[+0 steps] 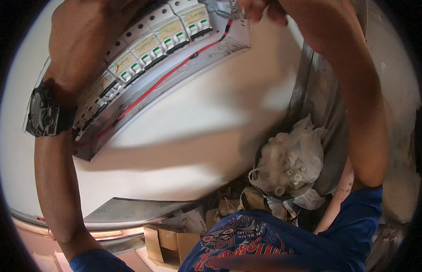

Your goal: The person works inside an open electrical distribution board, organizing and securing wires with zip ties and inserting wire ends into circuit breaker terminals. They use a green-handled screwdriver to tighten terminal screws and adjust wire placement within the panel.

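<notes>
- Head view: look to the upper left for the panel point(177, 79), slanting across the white wall point(211, 131) and cut off by the top edge.
- Inside, find the breakers point(145, 47), set side by side in a slanting row, with green marks on the small levers point(169, 44).
- Below that row, trace the red wire point(162, 80), lying lengthwise in the panel, with a dark band partway along and a dark stretch toward the upper right.
- Judging by looks, expect light, springy, bendable handling from the wire; best pinched beside the dark stretch, without tugging.
- Expect hard, smooth, rigid cases on the breakers, fairly light but perhaps brittle at the levers; best gripped by the sides of the case.
- Expect stiffness from the panel, probably fixed in place, with thin and possibly sharp edges; best steadied with a flat palm near the rim.
- Find the left hand point(86, 41) raised in front of the panel's left part, beyond a black watch point(48, 113). Cannot tell the state of the fingers, not showing here.
- Find the right hand point(264, 9) at the top edge, just beside the panel's upper right corner, close to the wire's upper end. Cannot tell whether apart, together or clamped on anything: too little of the fingers in sight.
- Well below both, note a crumpled whitish bag point(308, 147) and an open cardboard box point(188, 245).
</notes>
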Tool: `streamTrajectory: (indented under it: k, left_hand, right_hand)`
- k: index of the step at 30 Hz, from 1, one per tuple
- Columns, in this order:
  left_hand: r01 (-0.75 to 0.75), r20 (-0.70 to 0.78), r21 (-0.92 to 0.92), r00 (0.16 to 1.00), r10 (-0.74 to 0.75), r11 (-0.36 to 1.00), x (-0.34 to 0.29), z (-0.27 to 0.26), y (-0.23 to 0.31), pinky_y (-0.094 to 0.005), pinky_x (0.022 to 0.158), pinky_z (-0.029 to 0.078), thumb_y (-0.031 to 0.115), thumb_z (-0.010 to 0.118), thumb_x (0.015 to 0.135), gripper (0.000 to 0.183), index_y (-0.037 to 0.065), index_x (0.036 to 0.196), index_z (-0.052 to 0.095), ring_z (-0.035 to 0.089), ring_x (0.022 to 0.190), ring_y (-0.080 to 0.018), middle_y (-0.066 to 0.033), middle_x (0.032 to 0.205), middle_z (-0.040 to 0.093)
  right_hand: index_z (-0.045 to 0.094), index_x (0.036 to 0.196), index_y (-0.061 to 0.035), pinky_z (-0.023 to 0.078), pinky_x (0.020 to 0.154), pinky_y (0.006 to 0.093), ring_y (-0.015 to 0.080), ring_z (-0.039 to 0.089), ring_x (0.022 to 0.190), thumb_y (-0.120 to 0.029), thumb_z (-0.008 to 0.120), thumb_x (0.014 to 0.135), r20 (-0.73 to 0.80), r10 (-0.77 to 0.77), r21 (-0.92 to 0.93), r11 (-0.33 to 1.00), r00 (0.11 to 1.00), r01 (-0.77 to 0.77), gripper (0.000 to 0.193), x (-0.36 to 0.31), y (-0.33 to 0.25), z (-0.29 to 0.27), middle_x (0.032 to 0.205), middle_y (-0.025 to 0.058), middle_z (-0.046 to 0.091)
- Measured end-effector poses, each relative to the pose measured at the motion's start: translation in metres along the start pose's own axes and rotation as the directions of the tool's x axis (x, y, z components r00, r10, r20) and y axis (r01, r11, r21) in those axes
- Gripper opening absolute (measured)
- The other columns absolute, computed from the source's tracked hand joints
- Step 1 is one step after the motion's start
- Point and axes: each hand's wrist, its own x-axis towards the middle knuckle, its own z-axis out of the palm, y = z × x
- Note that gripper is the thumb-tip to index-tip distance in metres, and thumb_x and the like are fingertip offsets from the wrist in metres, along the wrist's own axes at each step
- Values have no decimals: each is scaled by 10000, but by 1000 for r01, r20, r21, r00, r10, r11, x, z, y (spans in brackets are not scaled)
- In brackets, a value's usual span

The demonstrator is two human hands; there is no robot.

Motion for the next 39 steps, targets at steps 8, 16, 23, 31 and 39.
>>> streamTrajectory:
  k: [8, 16, 23, 31, 39]
  left_hand:
    - [-391, 58, 193, 920, 387, 900, 10, 5, -46, -379, 667, 550, 153, 778, 901, 160, 122, 1058, 778, 645, 827, -221, -54, 905, 626]
    - [-535, 77, 168, 844, 530, 828, 10, -3, -56, -342, 662, 541, 147, 800, 889, 138, 119, 1023, 785, 635, 798, -199, -57, 893, 679]
    - [-458, 84, 169, 889, 450, 873, 9, -11, -36, -319, 693, 540, 123, 807, 868, 120, 124, 985, 779, 613, 806, -187, -52, 909, 690]
    - [-509, 46, 123, 861, 507, 852, 10, -13, -37, -325, 719, 561, 113, 796, 879, 83, 120, 960, 777, 630, 836, -194, -59, 920, 691]
    - [-500, 86, 194, 866, 493, 844, 10, -10, -41, -355, 736, 563, 129, 760, 904, 36, 119, 935, 775, 641, 854, -209, -53, 942, 666]
  right_hand:
    - [148, 1643, 137, 484, 461, 307, 221, 677, 633, -108, 543, 1043, 249, 148, 290, 932, 957, -219, 760, 8, 35, 31, 909, 207, 711]
    - [399, 1524, 89, 508, 474, 333, 237, 684, 596, -67, 527, 998, 195, 144, 46, 987, 970, -156, 563, 34, 8, 27, 821, 174, 708]
    - [520, 1392, 109, 579, 549, 385, 280, 741, 667, -57, 555, 942, 125, 116, -396, 916, 985, -58, 481, 35, -6, 21, 865, 245, 742]
    - [502, 1401, 164, 627, 611, 410, 324, 767, 695, -44, 599, 934, 109, 167, -640, 766, 980, -59, 520, 48, -10, 34, 959, 294, 765]
    - [692, 990, 160, 545, 470, 389, 279, 710, 556, -63, 615, 916, 363, 391, -866, 476, 846, 151, 247, 86, -7, 30, 797, 207, 761]
